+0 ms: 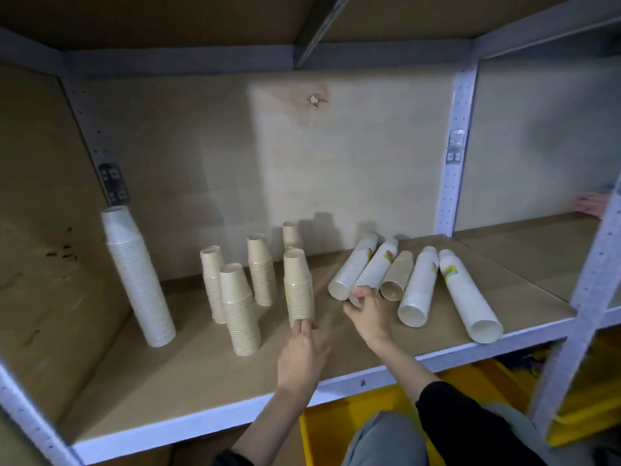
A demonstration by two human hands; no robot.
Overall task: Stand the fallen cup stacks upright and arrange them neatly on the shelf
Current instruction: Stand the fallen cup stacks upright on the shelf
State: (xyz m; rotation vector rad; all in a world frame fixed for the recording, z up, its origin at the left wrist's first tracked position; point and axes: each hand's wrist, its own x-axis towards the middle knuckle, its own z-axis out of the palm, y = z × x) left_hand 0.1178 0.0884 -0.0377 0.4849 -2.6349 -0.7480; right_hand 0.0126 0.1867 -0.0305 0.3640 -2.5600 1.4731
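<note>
Cup stacks, five of them, lie fallen at the right of the shelf, mouths toward the front; six upright stacks stand at left. Left hand reaches in w/ straight fingers touching the base of an upright beige stack, holding nothing. Right hand, just beside, curls its fingers at the rim of a fallen white stack, prob. pinching it, tho blur hides the contact.

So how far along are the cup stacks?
Done: six stacks stand upright, the tall white stack and five brown ones. In hand: left hand touches the base of the rightmost upright brown stack; right hand is at the rim of a fallen white stack. Left: all five fallen stacks on the shelf.
</note>
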